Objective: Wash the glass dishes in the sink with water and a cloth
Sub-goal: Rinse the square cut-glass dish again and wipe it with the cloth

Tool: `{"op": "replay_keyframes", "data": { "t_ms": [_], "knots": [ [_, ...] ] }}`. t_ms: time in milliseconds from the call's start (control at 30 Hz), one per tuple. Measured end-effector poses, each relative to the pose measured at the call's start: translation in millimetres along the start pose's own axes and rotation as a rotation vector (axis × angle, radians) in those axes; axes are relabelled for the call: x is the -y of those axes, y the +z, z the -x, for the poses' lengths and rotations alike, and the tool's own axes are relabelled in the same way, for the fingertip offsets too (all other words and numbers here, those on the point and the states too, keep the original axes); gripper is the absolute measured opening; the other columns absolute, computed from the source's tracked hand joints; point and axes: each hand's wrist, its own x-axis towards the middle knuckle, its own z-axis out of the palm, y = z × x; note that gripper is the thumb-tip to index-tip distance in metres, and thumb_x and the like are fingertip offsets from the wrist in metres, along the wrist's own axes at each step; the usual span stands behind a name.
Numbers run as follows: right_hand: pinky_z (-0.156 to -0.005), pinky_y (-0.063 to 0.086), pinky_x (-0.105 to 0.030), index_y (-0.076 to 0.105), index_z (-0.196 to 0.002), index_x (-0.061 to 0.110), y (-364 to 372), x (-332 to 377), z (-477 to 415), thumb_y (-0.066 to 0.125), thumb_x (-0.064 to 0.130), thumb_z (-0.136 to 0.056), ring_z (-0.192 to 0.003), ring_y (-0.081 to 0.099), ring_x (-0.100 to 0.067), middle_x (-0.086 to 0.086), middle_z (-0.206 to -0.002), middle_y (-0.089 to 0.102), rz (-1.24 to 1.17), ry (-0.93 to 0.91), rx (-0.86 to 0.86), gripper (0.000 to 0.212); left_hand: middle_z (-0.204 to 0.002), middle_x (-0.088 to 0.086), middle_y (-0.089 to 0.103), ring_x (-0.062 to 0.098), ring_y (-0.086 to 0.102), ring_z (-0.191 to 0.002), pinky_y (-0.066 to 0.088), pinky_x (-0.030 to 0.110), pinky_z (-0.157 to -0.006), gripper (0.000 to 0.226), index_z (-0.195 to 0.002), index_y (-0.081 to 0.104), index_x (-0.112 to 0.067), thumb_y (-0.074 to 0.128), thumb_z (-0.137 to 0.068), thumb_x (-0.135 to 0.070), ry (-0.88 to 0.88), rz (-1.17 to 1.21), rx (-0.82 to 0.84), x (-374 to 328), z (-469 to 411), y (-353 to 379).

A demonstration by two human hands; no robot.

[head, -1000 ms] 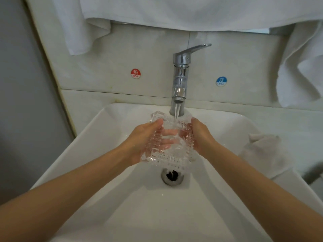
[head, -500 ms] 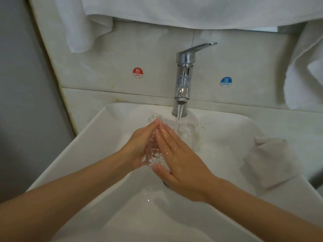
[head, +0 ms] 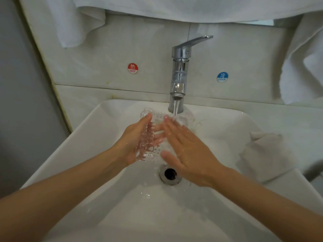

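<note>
Sink (head: pixel 83 154) fills the shot, white basin, w/ white towels (head: pixel 174 7) hanging over the wall behind. Tap (head: pixel 180 67) is on, stream dropping at the back of the basin. Left hand (head: pixel 131 144) has the glass dish (head: pixel 148 147) up on edge over the basin, just left of the stream: thumb over the top rim, other digits wrapped behind, grasping it. Right hand (head: pixel 190 154) lies flat, fingers (head: pixel 172 127) straight and released, pressed on the dish's near face, water hitting the tips. So it's the rinse-and-rub step, bare-handed. Cloth (head: pixel 264 154) lies at the sink's right edge, apart from both hands. Next move prob. calls for the right hand to fetch it & wipe the ribbed glass; wet glass looks slippery, so the left grip must hold. Drain (head: pixel 170 174) sits open below. Small stuff: red sticker (head: pixel 132 68) reads "HOT", blue sticker (head: pixel 222 77) "COLD", each w/ a Chinese character.
</note>
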Motion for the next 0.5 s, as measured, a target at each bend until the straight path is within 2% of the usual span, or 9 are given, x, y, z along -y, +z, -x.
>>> {"op": "replay_keyframes", "data": {
  "t_ms": [100,233,300,367,400,467,500],
  "knots": [
    [-0.108,-0.022,-0.014,-0.023,-0.14,0.025,-3.6,-2.1,1.4,-0.001,0.065,-0.082,-0.135,-0.03,0.0,0.01,-0.148,-0.029,-0.031,0.091,0.017,0.074,-0.094,0.005,0.074,0.018,0.072,-0.084,0.055,0.021,-0.061,0.038,-0.109,0.061,-0.009,0.04,-0.097,-0.039,0.004,0.01,0.012,1.1,-0.6,0.2],
    [-0.113,-0.016,-0.018,-0.01,-0.146,0.017,12.6,22.3,1.7,0.012,0.056,-0.091,-0.141,-0.02,-0.004,0.004,-0.154,-0.018,-0.011,-0.16,0.013,0.071,-0.09,0.004,0.074,0.015,0.07,-0.077,0.057,0.026,-0.063,0.049,-0.102,0.07,-0.009,0.045,-0.091,-0.05,-0.056,-0.057,0.003,3.1,-0.5,-4.0],
    [-0.109,-0.021,-0.013,-0.015,-0.143,0.021,6.9,10.1,-1.0,0.005,0.062,-0.087,-0.138,-0.025,-0.001,0.007,-0.151,-0.023,-0.028,-0.084,-0.019,0.072,-0.089,0.001,0.074,0.013,0.07,-0.077,0.055,0.023,-0.061,0.046,-0.099,0.069,-0.012,0.044,-0.092,-0.05,-0.055,-0.02,-0.007,2.8,-1.8,-4.8],
    [-0.101,-0.026,-0.007,-0.024,-0.138,0.024,-2.8,-7.1,0.1,-0.008,0.066,-0.08,-0.129,-0.034,0.004,0.01,-0.146,-0.03,0.004,0.059,-0.013,0.073,-0.097,0.0,0.073,0.013,0.071,-0.084,0.054,0.021,-0.065,0.04,-0.098,0.065,-0.014,0.041,-0.094,-0.046,-0.035,0.052,-0.011,1.3,-3.5,-4.2],
    [-0.1,-0.026,-0.007,-0.025,-0.137,0.023,-5.0,-8.9,1.9,-0.009,0.065,-0.079,-0.127,-0.036,0.004,0.01,-0.145,-0.032,0.021,0.071,0.01,0.073,-0.099,0.001,0.073,0.014,0.071,-0.086,0.055,0.02,-0.065,0.039,-0.099,0.064,-0.012,0.041,-0.095,-0.044,-0.026,0.066,-0.019,1.2,-3.8,-4.7],
    [-0.106,-0.023,-0.011,-0.017,-0.143,0.018,0.4,3.0,3.4,0.003,0.059,-0.088,-0.133,-0.032,0.0,0.005,-0.15,-0.025,-0.009,-0.03,0.029,0.071,-0.097,0.004,0.073,0.016,0.07,-0.083,0.056,0.022,-0.063,0.047,-0.106,0.066,-0.008,0.043,-0.093,-0.047,-0.031,0.033,-0.034,1.3,-3.0,-6.5],
    [-0.111,-0.017,-0.016,-0.008,-0.146,0.013,7.9,9.4,4.4,0.011,0.053,-0.093,-0.139,-0.023,-0.004,0.0,-0.154,-0.015,-0.004,-0.121,0.012,0.07,-0.094,0.006,0.072,0.018,0.068,-0.081,0.053,0.026,-0.065,0.051,-0.107,0.068,-0.008,0.045,-0.091,-0.05,-0.053,0.005,-0.033,1.7,-2.3,-7.4]
  ]
}}
